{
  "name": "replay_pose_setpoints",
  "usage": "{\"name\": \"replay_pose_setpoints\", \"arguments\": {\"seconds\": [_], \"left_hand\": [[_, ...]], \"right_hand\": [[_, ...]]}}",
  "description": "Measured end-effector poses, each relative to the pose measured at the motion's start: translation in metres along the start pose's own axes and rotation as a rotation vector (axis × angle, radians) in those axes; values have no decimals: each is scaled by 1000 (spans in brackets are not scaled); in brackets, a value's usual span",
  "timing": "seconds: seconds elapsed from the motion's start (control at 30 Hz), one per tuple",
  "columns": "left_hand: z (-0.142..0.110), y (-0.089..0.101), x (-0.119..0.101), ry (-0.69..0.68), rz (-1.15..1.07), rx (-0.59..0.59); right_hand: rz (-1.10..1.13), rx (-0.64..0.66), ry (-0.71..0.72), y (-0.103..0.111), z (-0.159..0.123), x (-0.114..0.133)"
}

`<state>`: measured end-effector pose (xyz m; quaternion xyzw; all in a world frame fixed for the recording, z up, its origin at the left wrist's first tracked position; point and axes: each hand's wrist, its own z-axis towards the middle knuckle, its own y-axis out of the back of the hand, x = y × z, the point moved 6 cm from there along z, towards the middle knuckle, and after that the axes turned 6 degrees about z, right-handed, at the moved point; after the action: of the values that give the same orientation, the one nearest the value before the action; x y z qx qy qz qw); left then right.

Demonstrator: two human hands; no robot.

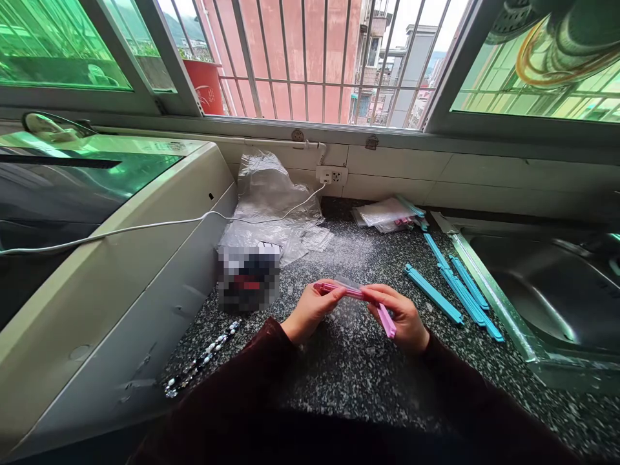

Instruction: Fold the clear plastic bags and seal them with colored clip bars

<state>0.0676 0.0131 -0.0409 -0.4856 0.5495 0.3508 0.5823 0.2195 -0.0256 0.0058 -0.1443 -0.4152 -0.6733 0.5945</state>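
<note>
Above the speckled counter (pixel 339 381), both hands meet in the middle of the head view. My left hand (pixel 310 311) is closed, its thumb and fingers pinching one end of a deep pink plastic strip (pixel 352 292). My right hand (pixel 400 316) grips the other end of that strip. A lighter pink strip (pixel 386 321) also sticks out downward from my right hand. Behind the fingers shows a small piece of clear plastic (pixel 346 282), perhaps a bag; how it joins the strips I cannot tell. Several teal plastic strips (pixel 433 294) lie to the right.
Crumpled clear plastic bags (pixel 271 200) lie at the back left, near a blurred-out item (pixel 248 279) and a bead string (pixel 208 354). Flat plastic packets (pixel 385 212) rest by the wall. A white cable (pixel 194 219) runs from the socket (pixel 333 175). The steel sink (pixel 513 310) is right.
</note>
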Motion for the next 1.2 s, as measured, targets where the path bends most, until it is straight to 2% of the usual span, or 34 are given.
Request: {"name": "replay_pose_setpoints", "arguments": {"seconds": [0.2,0.43,0.6,0.7,0.87,1.03,1.13,1.2], "left_hand": [[1,-3,-3,-54,4,74],[1,-4,-4,-65,52,88],[1,-3,-8,-56,-14,65],[1,-2,-11,-54,-65,36],[1,-2,-6,-50,-72,39],[2,-1,-3,-90,-16,61],[1,-1,-6,-126,26,69],[0,-1,-9,-125,47,64]], "right_hand": [[-43,-40,-20,4,1,-1],[-61,-83,-53,7,0,-4],[173,-154,-170,7,-8,-17],[273,-175,-176,5,-11,-18],[187,-177,-146,6,-9,-16],[87,-179,-58,10,-6,-9],[80,-190,-104,10,-6,-9],[153,-205,-176,9,-7,-13]]}}
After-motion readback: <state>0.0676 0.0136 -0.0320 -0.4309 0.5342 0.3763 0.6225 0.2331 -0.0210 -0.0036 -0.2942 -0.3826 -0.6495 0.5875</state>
